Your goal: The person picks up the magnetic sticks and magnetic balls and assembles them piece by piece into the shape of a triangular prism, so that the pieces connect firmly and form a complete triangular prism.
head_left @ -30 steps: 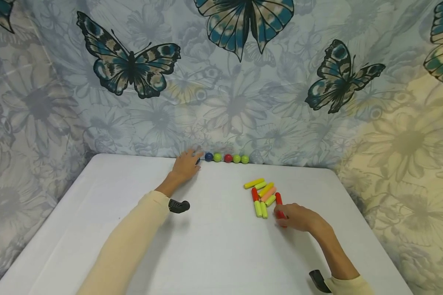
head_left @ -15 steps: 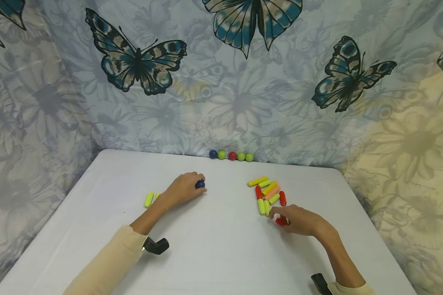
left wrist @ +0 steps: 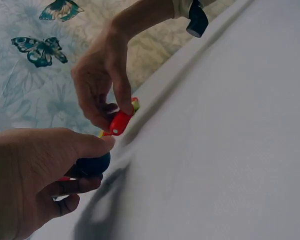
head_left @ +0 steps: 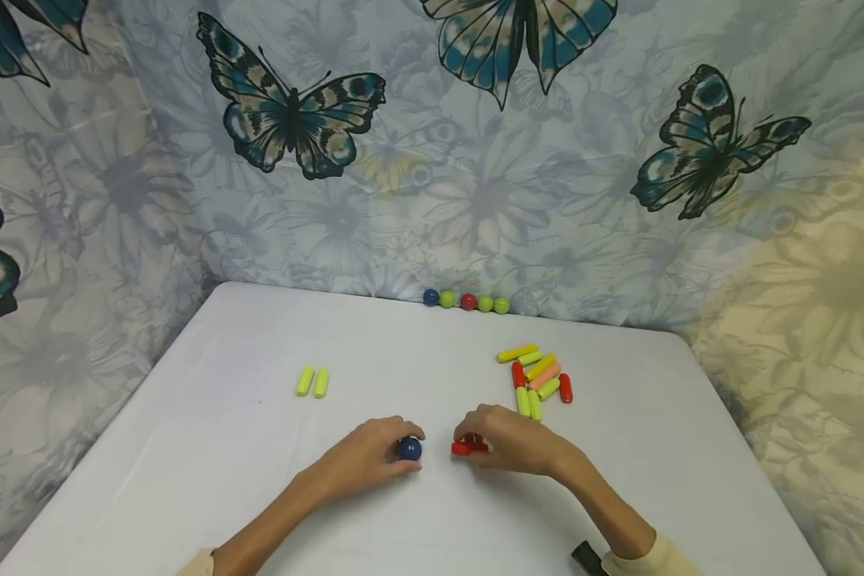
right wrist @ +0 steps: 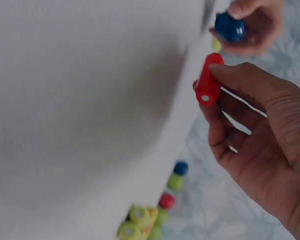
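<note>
My left hand (head_left: 360,458) pinches a glossy dark blue ball (head_left: 410,449) between thumb and fingers, low over the near middle of the white table. Facing it, my right hand (head_left: 522,444) holds a red cylindrical bead (head_left: 466,449) by thumb and fingertips. The right wrist view shows a pale spot on the end of this red bead (right wrist: 209,82), with the blue ball (right wrist: 230,27) just beyond it. A small gap separates the two pieces. In the left wrist view the blue ball (left wrist: 94,164) is partly covered by my thumb.
Two yellow-green cylinders (head_left: 313,382) lie at the left. Farther right lies a loose group of yellow, green, orange and red cylinders (head_left: 540,376). A row of blue, green and red balls (head_left: 468,302) lines the back edge, against a butterfly-patterned cloth (head_left: 475,184).
My left hand has drawn the blue ball from the back edge toward the near middle. My right hand has taken the red bead from beside the cylinder group and moved left with it.
</note>
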`<state>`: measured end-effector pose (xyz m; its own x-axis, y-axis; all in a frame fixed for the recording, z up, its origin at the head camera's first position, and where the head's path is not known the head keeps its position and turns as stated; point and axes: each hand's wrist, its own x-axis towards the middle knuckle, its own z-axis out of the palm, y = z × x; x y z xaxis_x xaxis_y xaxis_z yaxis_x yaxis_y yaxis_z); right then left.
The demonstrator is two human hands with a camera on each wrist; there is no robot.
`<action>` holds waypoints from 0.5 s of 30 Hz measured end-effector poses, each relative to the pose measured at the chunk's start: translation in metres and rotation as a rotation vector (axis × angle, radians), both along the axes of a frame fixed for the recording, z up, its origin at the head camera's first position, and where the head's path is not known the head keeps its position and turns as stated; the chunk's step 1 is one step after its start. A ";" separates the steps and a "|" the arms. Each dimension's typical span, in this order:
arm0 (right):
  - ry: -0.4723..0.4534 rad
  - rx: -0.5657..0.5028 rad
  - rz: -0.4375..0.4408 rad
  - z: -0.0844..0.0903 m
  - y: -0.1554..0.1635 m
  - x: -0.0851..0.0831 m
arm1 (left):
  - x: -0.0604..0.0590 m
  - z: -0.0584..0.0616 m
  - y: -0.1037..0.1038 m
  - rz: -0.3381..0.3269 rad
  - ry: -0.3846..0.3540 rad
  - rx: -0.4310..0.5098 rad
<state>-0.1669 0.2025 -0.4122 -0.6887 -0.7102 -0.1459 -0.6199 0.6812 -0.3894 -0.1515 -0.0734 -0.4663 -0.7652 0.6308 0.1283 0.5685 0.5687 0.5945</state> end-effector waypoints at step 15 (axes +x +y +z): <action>0.016 -0.024 -0.007 -0.023 -0.024 -0.018 | -0.033 -0.020 0.013 -0.061 0.014 -0.010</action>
